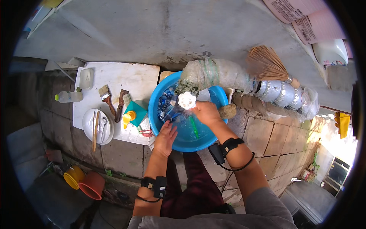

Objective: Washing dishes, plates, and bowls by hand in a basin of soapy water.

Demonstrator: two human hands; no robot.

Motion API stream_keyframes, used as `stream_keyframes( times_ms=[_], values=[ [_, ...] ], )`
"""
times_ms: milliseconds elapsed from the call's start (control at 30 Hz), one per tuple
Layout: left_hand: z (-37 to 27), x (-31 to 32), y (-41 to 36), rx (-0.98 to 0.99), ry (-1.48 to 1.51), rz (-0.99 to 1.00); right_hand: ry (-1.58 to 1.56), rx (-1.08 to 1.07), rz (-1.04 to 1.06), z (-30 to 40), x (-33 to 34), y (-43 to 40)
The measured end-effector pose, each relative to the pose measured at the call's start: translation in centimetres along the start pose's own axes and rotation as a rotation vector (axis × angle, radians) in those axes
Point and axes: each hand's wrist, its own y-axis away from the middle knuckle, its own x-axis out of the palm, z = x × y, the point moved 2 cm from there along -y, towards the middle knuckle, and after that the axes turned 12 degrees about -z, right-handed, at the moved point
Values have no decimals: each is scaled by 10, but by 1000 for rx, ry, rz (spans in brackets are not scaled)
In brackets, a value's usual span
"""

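A round blue plastic basin (187,147) with water in it stands before me. Blue patterned cloth (168,106) lies in the water at its left side. My right hand (206,112) is closed around a white scalloped knob (187,100) over the middle of the basin; what lies under the knob is hidden. My left hand (166,138) is at the basin's near left rim, fingers spread, with nothing in it. Between the hands a bright green slim object (194,127) shows in the water. A brown fibrous pad (227,111) rests at the right rim.
Left is a white board (128,77) with a paintbrush (107,100), a teal pump bottle (135,114) and a plate (108,137) holding chopsticks and spoons. A plastic-wrapped pipe (226,73) reaches over the basin's back right. A stick whisk (267,64) leans by the wall.
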Motion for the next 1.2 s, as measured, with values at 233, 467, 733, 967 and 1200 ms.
stream_keyframes(
  times_ms=[233, 467, 733, 967, 1200],
  values=[
    [-7, 39, 17, 10, -30, 196, 134, -91, -41, -1, 10, 21],
    [9, 71, 9, 48, -75, 118, 61, -183, -49, 9, 27, 38],
    [22, 67, -9, 175, -173, 9, 21, -251, -98, 15, 23, 37],
    [17, 62, -9, 261, -228, -26, -123, -252, 95, 7, 19, 26],
    [12, 66, -7, 193, -205, -29, -106, -213, -269, -6, -6, 28]
  ],
)
